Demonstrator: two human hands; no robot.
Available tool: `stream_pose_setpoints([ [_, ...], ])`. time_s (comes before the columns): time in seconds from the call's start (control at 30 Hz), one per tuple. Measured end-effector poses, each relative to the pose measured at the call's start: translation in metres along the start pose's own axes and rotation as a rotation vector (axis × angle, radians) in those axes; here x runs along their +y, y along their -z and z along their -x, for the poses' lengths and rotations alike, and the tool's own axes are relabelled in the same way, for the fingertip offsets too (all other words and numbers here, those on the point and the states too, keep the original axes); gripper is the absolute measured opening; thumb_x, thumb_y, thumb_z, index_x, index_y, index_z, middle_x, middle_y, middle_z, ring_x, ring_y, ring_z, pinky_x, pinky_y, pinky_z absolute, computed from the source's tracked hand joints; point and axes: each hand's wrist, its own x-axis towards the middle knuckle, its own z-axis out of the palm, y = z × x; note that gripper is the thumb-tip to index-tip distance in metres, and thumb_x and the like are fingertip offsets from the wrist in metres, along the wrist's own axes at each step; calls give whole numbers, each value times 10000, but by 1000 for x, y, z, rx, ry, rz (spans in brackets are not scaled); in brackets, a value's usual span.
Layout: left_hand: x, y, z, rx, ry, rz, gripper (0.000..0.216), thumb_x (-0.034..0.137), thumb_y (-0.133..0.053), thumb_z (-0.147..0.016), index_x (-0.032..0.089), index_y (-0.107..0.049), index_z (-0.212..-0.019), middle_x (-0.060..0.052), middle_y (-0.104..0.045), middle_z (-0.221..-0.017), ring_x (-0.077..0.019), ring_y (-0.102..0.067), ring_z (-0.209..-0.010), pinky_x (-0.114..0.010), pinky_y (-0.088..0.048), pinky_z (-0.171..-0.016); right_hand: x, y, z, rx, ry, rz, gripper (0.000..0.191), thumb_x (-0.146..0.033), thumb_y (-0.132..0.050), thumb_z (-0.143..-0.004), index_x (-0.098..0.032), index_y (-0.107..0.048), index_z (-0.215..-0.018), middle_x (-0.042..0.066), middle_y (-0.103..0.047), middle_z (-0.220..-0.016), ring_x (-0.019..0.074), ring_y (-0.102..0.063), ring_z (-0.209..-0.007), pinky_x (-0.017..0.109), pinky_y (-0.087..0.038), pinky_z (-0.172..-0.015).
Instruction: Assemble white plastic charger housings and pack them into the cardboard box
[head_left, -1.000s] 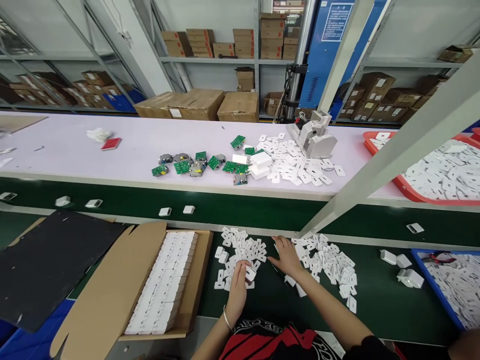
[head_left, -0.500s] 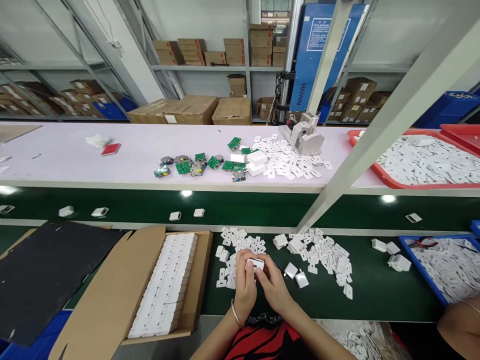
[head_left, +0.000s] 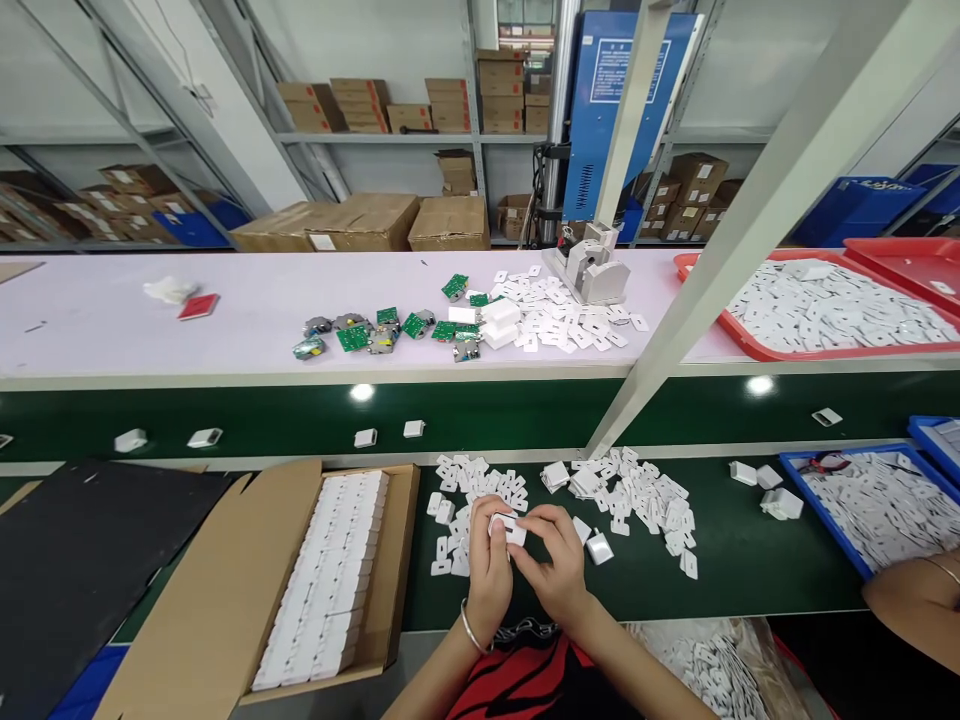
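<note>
Both my hands meet over the green bench near its front edge. My left hand (head_left: 486, 560) grips a small white charger shell (head_left: 507, 526), and my right hand (head_left: 553, 560) pinches the same piece from the right. Just beyond them lies a heap of small white plastic covers (head_left: 480, 482). A second heap of covers (head_left: 645, 495) sits to the right, with loose white shells (head_left: 598, 546) beside my right hand. To my left, an open cardboard box (head_left: 225, 590) holds rows of white chargers (head_left: 334, 570).
A green conveyor belt (head_left: 465, 415) carries scattered white chargers. The pale upper shelf (head_left: 187, 340) holds green circuit boards (head_left: 390, 328), white covers, a small fixture (head_left: 592, 265) and a red tray (head_left: 757, 345). A blue bin (head_left: 832, 520), another person's arm (head_left: 911, 600) and a slanted frame post (head_left: 720, 260) are at right.
My right hand came back from the right heap and joined my left hand on the white shell. The view has shifted slightly left and down.
</note>
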Motion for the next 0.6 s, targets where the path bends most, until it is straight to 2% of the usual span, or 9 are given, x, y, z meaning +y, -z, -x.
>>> stream_pose_setpoints([
  [0.23,-2,4,-3,25,-29,-8,334,471,-395,-1102,221,-605,-1034,-59,-575,-1015,-207,-578,-998,-336,-508,-895,-4,1,-6,21,164,19,283,-238,-670,-1006,-221,-679,-1288,106,-717,-1062,233,-718,-935,381,-629,-777],
  [0.47,-4,9,-1,-35,-58,-67,323,441,-374,-1111,229,-616,-1134,-85,-580,-1147,-223,-573,-1126,-365,-508,-974,-7,5,-11,-5,89,-11,254,-217,-679,-996,-229,-688,-1249,99,-722,-1058,233,-725,-943,377,-629,-786],
  [0.6,-3,10,-1,-39,-93,-70,325,397,-348,-1120,231,-628,-1121,-80,-576,-1150,-220,-562,-1139,-365,-498,-994,-6,9,-16,-31,136,24,242,-220,-674,-1005,-228,-688,-1247,96,-730,-1035,234,-712,-924,390,-608,-776],
])
